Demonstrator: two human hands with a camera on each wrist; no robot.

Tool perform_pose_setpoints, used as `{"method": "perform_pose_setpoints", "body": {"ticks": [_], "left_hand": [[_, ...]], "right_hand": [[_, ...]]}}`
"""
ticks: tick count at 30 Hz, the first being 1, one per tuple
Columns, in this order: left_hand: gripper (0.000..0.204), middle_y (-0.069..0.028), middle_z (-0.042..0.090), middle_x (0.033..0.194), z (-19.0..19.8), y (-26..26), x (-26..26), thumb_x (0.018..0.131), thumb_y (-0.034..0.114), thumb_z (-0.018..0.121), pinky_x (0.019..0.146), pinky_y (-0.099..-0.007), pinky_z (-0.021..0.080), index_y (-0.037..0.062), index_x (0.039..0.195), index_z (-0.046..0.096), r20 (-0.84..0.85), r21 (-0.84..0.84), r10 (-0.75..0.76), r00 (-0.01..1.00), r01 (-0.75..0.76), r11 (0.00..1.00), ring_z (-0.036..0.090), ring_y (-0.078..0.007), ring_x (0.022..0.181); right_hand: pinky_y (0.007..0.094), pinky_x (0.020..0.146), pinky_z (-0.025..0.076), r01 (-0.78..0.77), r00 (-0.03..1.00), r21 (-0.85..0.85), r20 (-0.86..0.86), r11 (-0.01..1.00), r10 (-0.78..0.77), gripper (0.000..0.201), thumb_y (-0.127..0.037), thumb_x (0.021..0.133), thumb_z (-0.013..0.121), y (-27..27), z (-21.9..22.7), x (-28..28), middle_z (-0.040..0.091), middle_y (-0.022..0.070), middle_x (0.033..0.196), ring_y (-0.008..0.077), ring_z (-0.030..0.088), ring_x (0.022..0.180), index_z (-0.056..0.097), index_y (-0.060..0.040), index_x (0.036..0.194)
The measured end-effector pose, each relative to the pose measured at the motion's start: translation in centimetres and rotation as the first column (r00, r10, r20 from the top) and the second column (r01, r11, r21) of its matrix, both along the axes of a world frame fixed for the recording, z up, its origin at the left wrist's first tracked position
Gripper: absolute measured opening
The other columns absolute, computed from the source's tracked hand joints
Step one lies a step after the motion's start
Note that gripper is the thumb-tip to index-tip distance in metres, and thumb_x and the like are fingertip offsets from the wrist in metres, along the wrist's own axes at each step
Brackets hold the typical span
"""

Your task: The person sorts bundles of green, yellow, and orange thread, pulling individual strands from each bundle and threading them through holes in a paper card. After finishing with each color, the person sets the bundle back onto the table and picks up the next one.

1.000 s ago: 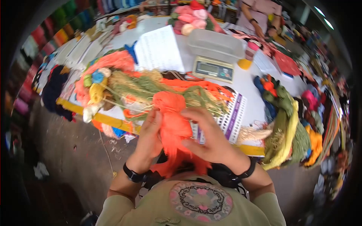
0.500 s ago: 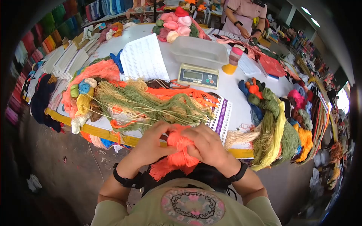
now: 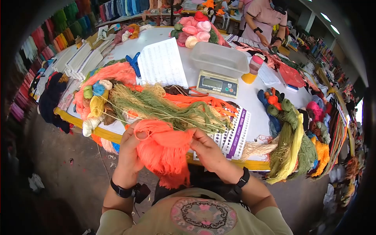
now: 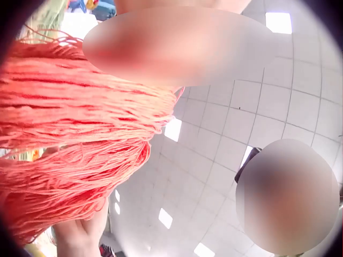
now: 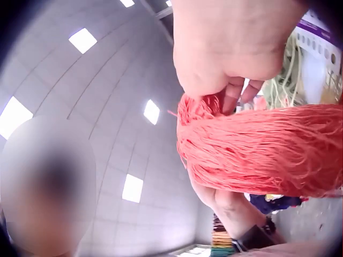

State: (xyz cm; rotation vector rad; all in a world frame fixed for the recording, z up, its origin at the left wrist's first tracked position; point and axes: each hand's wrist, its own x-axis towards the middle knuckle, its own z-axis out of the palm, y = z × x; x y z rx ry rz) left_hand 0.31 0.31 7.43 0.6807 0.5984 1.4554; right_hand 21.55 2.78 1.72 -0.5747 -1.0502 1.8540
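Observation:
Both hands hold a bright coral-orange skein of yarn [image 3: 166,152], raised in front of the person's chest at the table's near edge. My left hand [image 3: 129,152] grips its left end, with part of the fingers hidden behind the strands. At the upper right corner of the skein, my right hand [image 3: 209,150] pinches the yarn between thumb and fingers. Loose strand ends hang below in a fringe. Many parallel threads of the skein [image 4: 80,107] fill the left side of the left wrist view. In the right wrist view, the curled right hand [image 5: 230,48] is over the yarn [image 5: 262,150].
Green and cream yarn [image 3: 176,107] lies across the table, beside a hole-punched card [image 3: 238,133] with purple print. Behind are a digital scale [image 3: 217,83] with a plastic tub [image 3: 220,59] and a printed sheet [image 3: 163,62]. More skeins [image 3: 288,145] hang over the right edge. Another person [image 3: 266,19] stands opposite.
The coral yarn was a narrow upright bundle, then a compact bunch low between both hands. Now it is raised and spread wide, with the hands farther apart.

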Motion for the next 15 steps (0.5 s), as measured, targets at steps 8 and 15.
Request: {"method": "perform_pose_setpoints", "body": {"ticks": [8,15], "left_hand": [[0.025,-0.0080,0.063,0.102,-1.9,-0.2,0.1,0.084,-0.001,0.059,0.079,-0.0278,0.051,0.0000,0.108,0.053,-0.278,0.025,-0.023,0.960,0.031,0.999,0.061,-0.0135,0.090],[0.027,-0.0089,0.064,0.094,2.6,-1.6,-3.1,0.079,0.002,0.062,0.069,-0.0314,0.053,0.0005,0.105,0.055,-0.501,0.092,0.005,0.866,0.048,0.995,0.065,-0.0173,0.079]], "right_hand": [[0.0340,0.087,0.044,-0.122,0.748,0.844,0.424,0.522,-0.511,0.041,0.002,0.074,0.058,-0.5,3.2,-0.9,0.049,0.0145,0.112,0.0260,0.054,0.104,0.050,-0.0066,0.113],[0.0392,0.109,0.030,-0.320,0.816,0.564,0.572,0.762,-0.081,0.055,0.007,0.078,0.056,0.9,0.8,1.0,0.043,0.0111,0.135,0.0232,0.040,0.130,0.040,-0.0056,0.129]]}}
